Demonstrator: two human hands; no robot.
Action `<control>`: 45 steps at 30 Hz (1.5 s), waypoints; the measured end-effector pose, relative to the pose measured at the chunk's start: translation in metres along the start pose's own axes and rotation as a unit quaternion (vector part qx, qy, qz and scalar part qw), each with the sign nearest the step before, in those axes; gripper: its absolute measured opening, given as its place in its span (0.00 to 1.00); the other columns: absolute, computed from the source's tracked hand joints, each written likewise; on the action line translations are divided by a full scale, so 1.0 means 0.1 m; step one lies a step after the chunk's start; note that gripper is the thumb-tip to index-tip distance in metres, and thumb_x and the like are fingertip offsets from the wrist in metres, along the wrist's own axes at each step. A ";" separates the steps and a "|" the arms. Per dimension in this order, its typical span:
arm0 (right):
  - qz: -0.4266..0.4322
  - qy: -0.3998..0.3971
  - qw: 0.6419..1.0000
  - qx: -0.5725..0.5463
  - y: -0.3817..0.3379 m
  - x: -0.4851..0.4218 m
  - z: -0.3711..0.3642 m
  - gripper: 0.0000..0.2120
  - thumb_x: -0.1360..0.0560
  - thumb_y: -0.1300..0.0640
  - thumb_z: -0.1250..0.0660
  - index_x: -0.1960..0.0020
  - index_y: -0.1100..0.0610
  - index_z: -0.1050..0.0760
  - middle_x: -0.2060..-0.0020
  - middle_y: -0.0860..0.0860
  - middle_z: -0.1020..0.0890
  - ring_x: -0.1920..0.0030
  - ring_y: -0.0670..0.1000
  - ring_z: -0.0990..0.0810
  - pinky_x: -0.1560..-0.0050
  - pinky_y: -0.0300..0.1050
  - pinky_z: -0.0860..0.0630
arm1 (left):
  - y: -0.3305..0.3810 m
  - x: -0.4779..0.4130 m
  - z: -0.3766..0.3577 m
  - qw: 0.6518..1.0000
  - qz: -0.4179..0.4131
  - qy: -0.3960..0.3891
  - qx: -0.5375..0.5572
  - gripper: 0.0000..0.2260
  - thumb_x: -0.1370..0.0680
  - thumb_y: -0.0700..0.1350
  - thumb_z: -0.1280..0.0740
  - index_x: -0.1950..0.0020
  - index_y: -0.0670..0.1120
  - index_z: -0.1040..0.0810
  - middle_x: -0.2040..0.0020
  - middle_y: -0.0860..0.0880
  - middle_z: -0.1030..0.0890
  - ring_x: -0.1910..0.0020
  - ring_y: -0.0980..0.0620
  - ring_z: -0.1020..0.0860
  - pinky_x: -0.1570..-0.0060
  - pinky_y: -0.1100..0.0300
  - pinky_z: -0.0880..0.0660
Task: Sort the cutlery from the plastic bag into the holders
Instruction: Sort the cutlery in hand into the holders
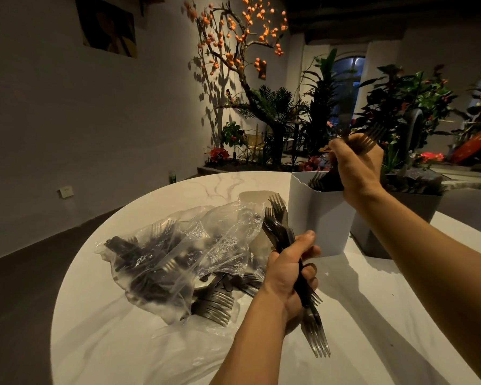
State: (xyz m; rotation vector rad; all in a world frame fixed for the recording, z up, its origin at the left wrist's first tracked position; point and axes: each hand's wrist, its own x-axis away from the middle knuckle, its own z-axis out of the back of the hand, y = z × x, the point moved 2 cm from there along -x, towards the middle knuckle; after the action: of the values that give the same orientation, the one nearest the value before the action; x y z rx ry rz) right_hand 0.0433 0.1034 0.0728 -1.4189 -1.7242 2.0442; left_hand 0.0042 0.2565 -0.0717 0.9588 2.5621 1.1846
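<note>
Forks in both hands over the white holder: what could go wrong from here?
The left hand grips a bundle of forks pointing both ways; one may slip onto the table. The right hand lowers forks into the white holder, which might tip. Loose forks by the plastic bag may scatter.

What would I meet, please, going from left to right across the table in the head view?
Plastic bag of dark cutlery → left hand gripping a bundle of forks → white holder → right hand holding forks over it → dark planter.
</note>
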 end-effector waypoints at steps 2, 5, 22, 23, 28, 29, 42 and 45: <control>-0.007 0.003 1.000 -0.010 0.00 0.00 0.00 0.08 0.24 0.56 0.31 0.62 0.52 0.24 0.68 0.49 0.22 0.63 0.47 0.22 0.52 0.51 0.21 | 0.01 0.00 0.01 1.000 -0.002 -0.003 -0.003 0.07 0.24 0.49 0.25 0.58 0.47 0.18 0.60 0.50 0.19 0.77 0.59 0.31 0.77 0.64 0.31; -0.002 0.006 1.000 -0.012 0.00 -0.01 -0.01 0.07 0.24 0.54 0.31 0.60 0.53 0.21 0.67 0.49 0.19 0.61 0.48 0.20 0.50 0.52 0.20 | 0.00 -0.01 0.00 1.000 -0.003 -0.002 -0.007 0.08 0.24 0.49 0.25 0.61 0.47 0.17 0.61 0.50 0.19 0.77 0.59 0.31 0.77 0.64 0.31; 0.052 0.065 0.996 -0.032 -0.02 -0.02 0.02 0.17 0.28 0.51 0.21 0.62 0.56 0.29 0.71 0.50 0.23 0.73 0.44 0.22 0.69 0.38 0.23 | -0.01 -0.01 0.01 1.000 -0.012 -0.012 -0.015 0.04 0.24 0.44 0.25 0.57 0.48 0.18 0.61 0.49 0.19 0.77 0.59 0.32 0.76 0.66 0.32; 0.046 0.087 0.994 -0.044 -0.03 -0.03 0.04 0.17 0.30 0.51 0.21 0.60 0.55 0.29 0.68 0.50 0.22 0.71 0.44 0.21 0.68 0.39 0.21 | -0.01 -0.01 0.01 1.000 -0.011 -0.010 -0.016 0.04 0.24 0.45 0.25 0.56 0.47 0.18 0.61 0.49 0.19 0.77 0.59 0.31 0.76 0.66 0.32; 0.037 0.192 0.972 -0.128 -0.18 -0.09 0.13 0.23 0.32 0.46 0.20 0.51 0.56 0.30 0.59 0.52 0.22 0.67 0.48 0.21 0.64 0.45 0.19 | -0.01 -0.02 0.01 1.000 -0.004 -0.006 -0.026 0.11 0.25 0.51 0.24 0.52 0.46 0.20 0.62 0.52 0.19 0.77 0.59 0.31 0.76 0.65 0.32; 0.054 0.203 0.969 -0.127 -0.21 -0.09 0.12 0.23 0.31 0.44 0.21 0.52 0.55 0.31 0.60 0.50 0.23 0.66 0.47 0.23 0.62 0.45 0.19 | -0.02 -0.02 0.01 1.000 -0.001 -0.006 -0.027 0.12 0.26 0.52 0.24 0.52 0.46 0.20 0.62 0.52 0.19 0.77 0.60 0.31 0.76 0.66 0.32; 0.033 0.024 0.986 0.162 0.07 -0.06 -0.06 0.10 0.31 0.56 0.26 0.52 0.50 0.25 0.60 0.50 0.19 0.58 0.51 0.17 0.53 0.53 0.17 | -0.02 -0.03 0.01 1.000 0.001 -0.003 -0.018 0.10 0.26 0.51 0.24 0.52 0.47 0.20 0.63 0.52 0.21 0.78 0.59 0.31 0.76 0.65 0.33; 0.093 0.096 0.984 0.115 -0.02 -0.02 0.04 0.28 0.31 0.58 0.23 0.36 0.56 0.31 0.59 0.45 0.22 0.59 0.42 0.19 0.51 0.41 0.18 | -0.02 -0.02 0.01 1.000 0.001 -0.003 -0.023 0.10 0.25 0.51 0.24 0.54 0.47 0.20 0.63 0.52 0.21 0.77 0.59 0.31 0.76 0.65 0.33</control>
State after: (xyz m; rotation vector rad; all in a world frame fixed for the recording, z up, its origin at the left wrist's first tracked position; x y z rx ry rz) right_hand 0.0409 0.1004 0.0750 -1.6878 -1.2793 2.0357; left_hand 0.0048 0.2548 -0.0742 0.9525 2.5181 1.2337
